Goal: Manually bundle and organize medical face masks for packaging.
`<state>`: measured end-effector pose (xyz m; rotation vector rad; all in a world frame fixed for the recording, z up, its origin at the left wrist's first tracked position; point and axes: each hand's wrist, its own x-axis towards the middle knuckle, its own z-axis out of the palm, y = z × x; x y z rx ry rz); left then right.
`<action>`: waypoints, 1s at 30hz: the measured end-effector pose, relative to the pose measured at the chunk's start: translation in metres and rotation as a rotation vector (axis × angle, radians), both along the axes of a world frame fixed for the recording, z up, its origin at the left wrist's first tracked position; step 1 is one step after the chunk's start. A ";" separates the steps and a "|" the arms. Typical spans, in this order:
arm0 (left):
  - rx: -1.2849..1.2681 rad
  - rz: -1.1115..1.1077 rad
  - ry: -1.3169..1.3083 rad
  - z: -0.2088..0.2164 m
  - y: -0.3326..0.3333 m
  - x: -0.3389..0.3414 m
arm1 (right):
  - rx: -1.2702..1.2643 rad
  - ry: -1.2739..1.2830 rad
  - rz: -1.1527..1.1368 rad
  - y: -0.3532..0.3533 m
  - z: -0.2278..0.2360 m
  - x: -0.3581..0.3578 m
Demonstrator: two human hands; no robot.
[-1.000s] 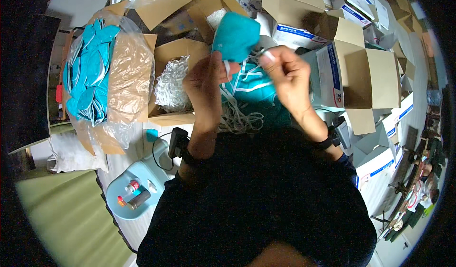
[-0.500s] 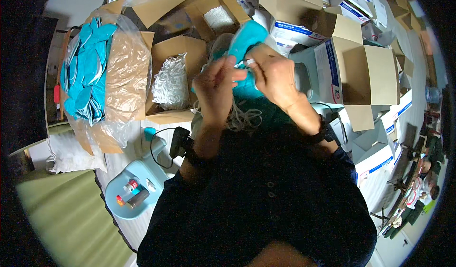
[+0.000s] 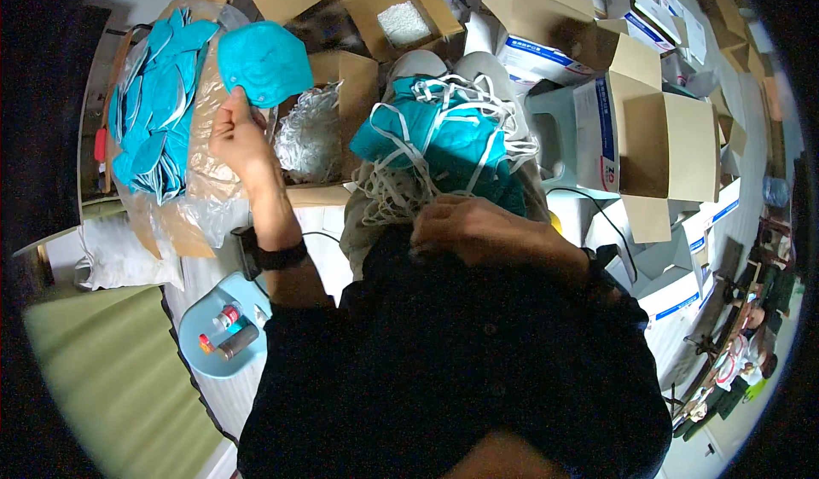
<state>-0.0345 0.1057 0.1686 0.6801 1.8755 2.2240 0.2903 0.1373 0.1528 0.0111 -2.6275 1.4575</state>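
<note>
The left hand (image 3: 237, 133) is lifted up and out to the left, and its fingers are pinched shut on the bottom edge of one teal mask (image 3: 264, 61). The mask hangs in the air just above the hand, right next to a big clear bag (image 3: 200, 176) that is full of more teal masks (image 3: 149, 116) lying flat on top of each other. The right hand (image 3: 465, 223) is down low, close to the dark shirt (image 3: 452, 359). Its fingers are curled into a tangle of white straps (image 3: 392, 193), but I cannot tell if it is really gripping one. Those straps belong to a heap of teal masks (image 3: 435, 133) sitting in the lap, just past the right hand. To do this part well, I think the left hand should hold the mask by its edge only, so the cup shape does not get squashed, and lay it flat on the stack in the bag, facing the same way as the others. The right hand should pull out just one strap at a time, slowly, so the others do not knot up. Further out there is a crinkly silver bag (image 3: 309, 142) in an open brown box (image 3: 341, 78), more open boxes (image 3: 648, 129) to the right, and a round blue tray (image 3: 200, 351) with small bottles by the left arm.
</note>
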 end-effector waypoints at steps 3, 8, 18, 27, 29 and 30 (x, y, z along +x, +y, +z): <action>-0.008 0.021 -0.099 0.009 -0.021 -0.027 | 0.207 0.056 -0.032 0.000 0.016 -0.004; -0.194 0.183 -0.132 0.031 -0.045 -0.072 | 0.376 -0.056 -0.587 0.038 0.029 -0.026; 0.129 0.092 -0.216 0.054 -0.096 -0.295 | 0.003 -0.169 -0.803 0.061 -0.030 -0.064; -0.375 -0.771 0.038 0.015 -0.001 0.036 | -0.524 0.176 -0.917 0.065 0.015 -0.046; -0.297 -0.923 0.034 0.022 -0.003 0.070 | -0.565 0.271 -0.954 0.068 0.017 -0.044; -0.270 -0.880 -0.122 0.018 -0.006 0.080 | -0.608 0.286 -0.995 0.069 0.015 -0.043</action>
